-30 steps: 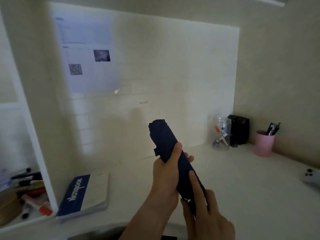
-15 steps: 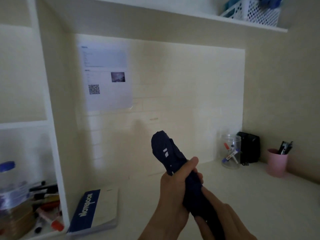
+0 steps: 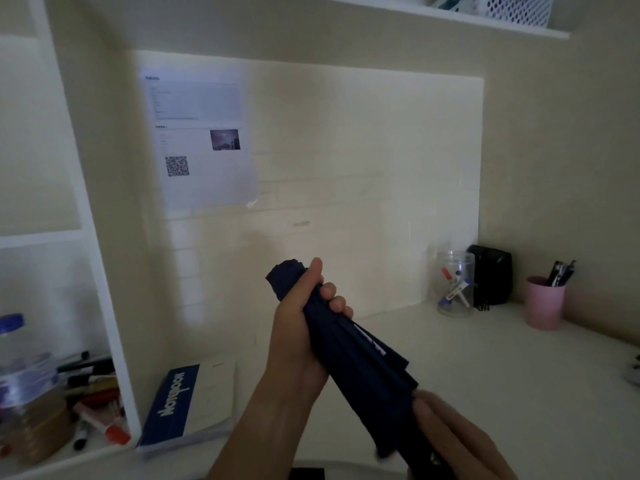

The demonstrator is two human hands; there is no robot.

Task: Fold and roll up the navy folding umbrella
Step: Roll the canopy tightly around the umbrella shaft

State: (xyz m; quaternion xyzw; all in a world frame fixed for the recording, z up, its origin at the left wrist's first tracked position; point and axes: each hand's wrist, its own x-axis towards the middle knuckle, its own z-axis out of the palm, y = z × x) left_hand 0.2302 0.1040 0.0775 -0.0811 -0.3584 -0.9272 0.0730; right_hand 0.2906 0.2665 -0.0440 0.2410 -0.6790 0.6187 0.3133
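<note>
The navy folding umbrella (image 3: 360, 362) is collapsed into a thick bundle and held in the air above the desk, its tip pointing up and to the left. My left hand (image 3: 301, 327) is wrapped around its upper part, thumb along the top and fingers curled over the far side. My right hand (image 3: 453, 438) grips the lower end near the handle, at the bottom right of the view. A strap with white markings lies along the cloth between my hands. The handle itself is hidden by my right hand.
A blue and white notebook (image 3: 187, 407) lies on the white desk (image 3: 519, 375) at the left. A clear jar (image 3: 455, 284), a black box (image 3: 491, 278) and a pink pen cup (image 3: 543, 303) stand at the back right. Left shelving holds markers and a bottle (image 3: 20, 362).
The umbrella has tilted lower and more to the right. My left hand slid up toward its tip, and my right hand moved down to the lower end. The camera view rose.
</note>
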